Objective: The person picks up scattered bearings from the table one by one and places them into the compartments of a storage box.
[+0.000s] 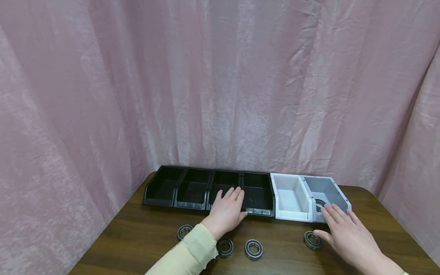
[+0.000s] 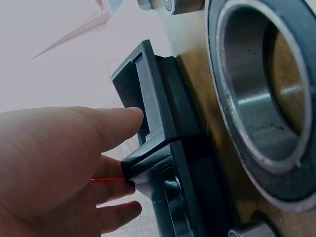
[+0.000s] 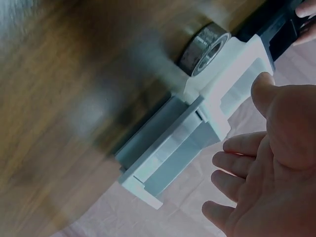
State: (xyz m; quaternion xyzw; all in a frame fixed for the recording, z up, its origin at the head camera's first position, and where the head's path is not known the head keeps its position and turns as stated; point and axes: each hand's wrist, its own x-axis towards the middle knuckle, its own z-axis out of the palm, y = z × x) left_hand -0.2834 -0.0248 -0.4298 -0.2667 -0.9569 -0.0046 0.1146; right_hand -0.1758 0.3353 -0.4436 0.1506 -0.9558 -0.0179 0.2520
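My left hand reaches over the front of the black bins, fingers extended and holding nothing. In the left wrist view, its thumb and fingers lie about a black bin's edge; whether they touch it I cannot tell. My right hand is spread at the front of the grey bin, also holding nothing. Inside that bin lies a ball bearing, partly hidden by the fingers. Another bearing lies on the table beside my right thumb.
A white bin stands between the black bins and the grey one. More bearings lie on the wooden table in front: one at the left, one by my left sleeve and one in the middle. A pink curtain hangs behind.
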